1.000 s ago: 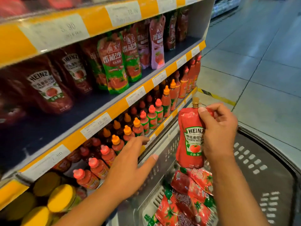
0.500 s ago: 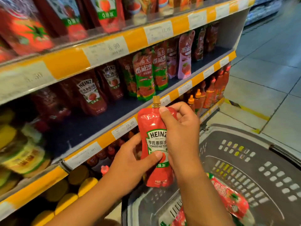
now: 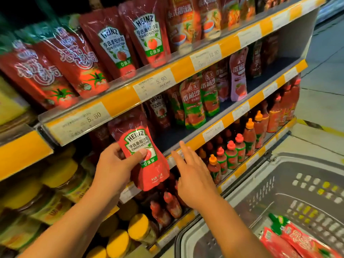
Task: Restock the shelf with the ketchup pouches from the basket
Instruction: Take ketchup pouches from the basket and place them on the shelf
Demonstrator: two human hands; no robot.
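Shelf (image 3: 186,107) over tiled floor (image 3: 323,58); left hand (image 3: 113,168) grips pouch (image 3: 143,155), right hand (image 3: 193,175) spread.

Two hands (image 3: 113,170); one held pouch (image 3: 143,155); one basket (image 3: 260,192).

Left hand (image 3: 113,164) gripping, right hand (image 3: 193,172) outspread

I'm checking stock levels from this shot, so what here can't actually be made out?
- Head view: the top of the Heinz ketchup pouch held by the left hand is hidden by the shelf edge.
- The basket is cut off by the frame's right and bottom edges, so its pouch count is unknown.
- The small print on the price labels is blurred.
- The right hand covers some bottles.
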